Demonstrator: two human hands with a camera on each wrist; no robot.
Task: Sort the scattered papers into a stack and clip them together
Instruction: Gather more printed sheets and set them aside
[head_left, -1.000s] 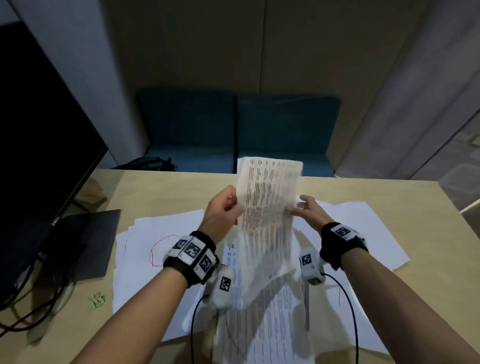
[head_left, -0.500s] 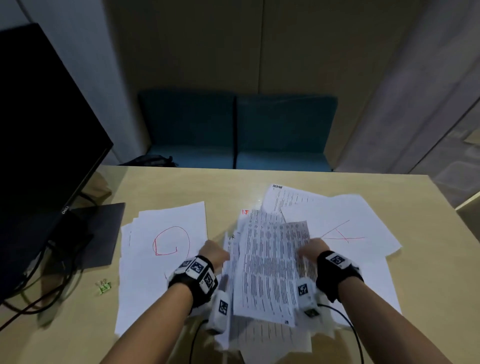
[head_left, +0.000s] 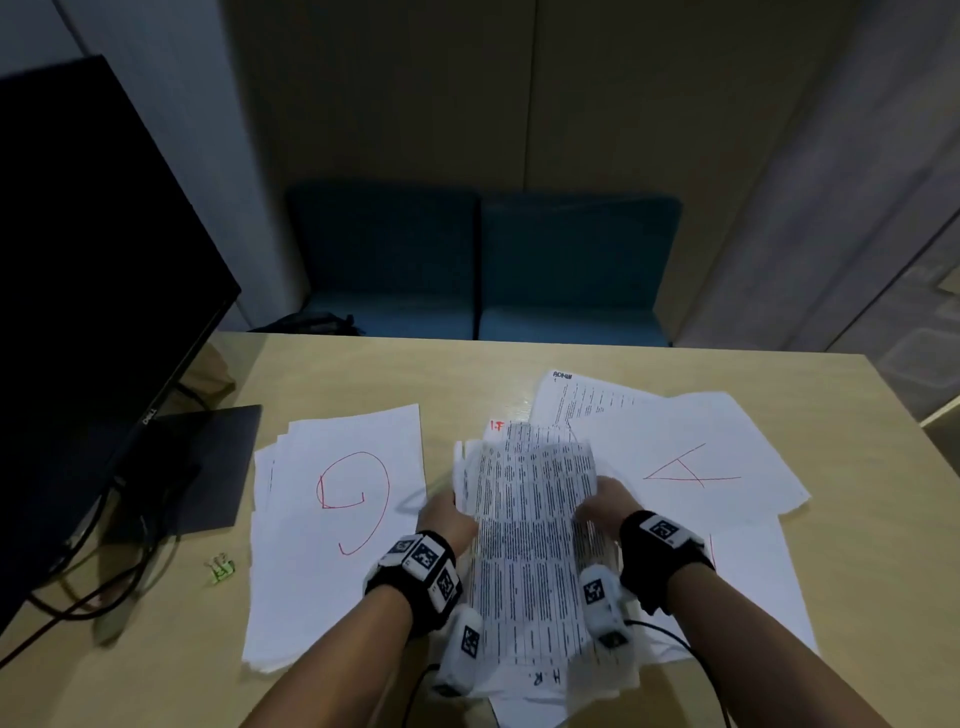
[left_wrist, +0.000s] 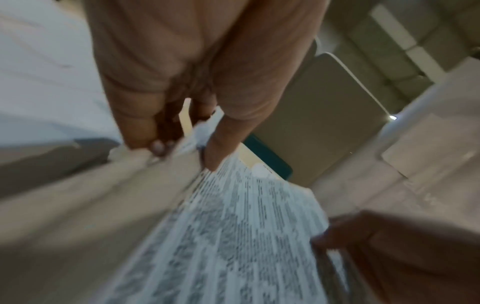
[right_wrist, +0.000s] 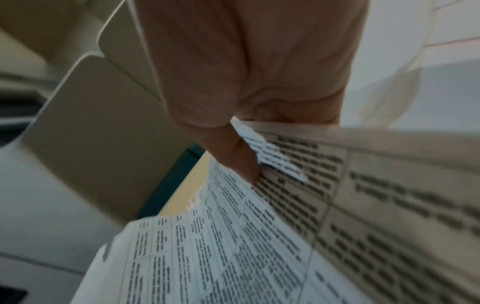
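Observation:
A bundle of printed sheets (head_left: 524, 519) lies over the table's middle, held at both side edges. My left hand (head_left: 448, 512) grips its left edge, thumb on top and fingers under, seen close on the printed sheets (left_wrist: 233, 236) in the left wrist view. My right hand (head_left: 602, 501) pinches the right edge, its thumb (right_wrist: 236, 156) pressing on the print (right_wrist: 259, 246). A white pile with a red circle drawing (head_left: 337, 519) lies to the left. White sheets with a red triangle (head_left: 685, 462) lie to the right. A green binder clip (head_left: 222, 566) sits on the table at the left.
A black monitor (head_left: 88, 322) on a dark base (head_left: 208, 467) with cables stands at the left. The wooden table (head_left: 363, 374) ends at a far edge before blue seats (head_left: 483, 270). More printed sheets (head_left: 576, 400) lie beyond the bundle.
The bundle was upright in the air a second ago; both hands have brought it down flat over the table and still hold its edges.

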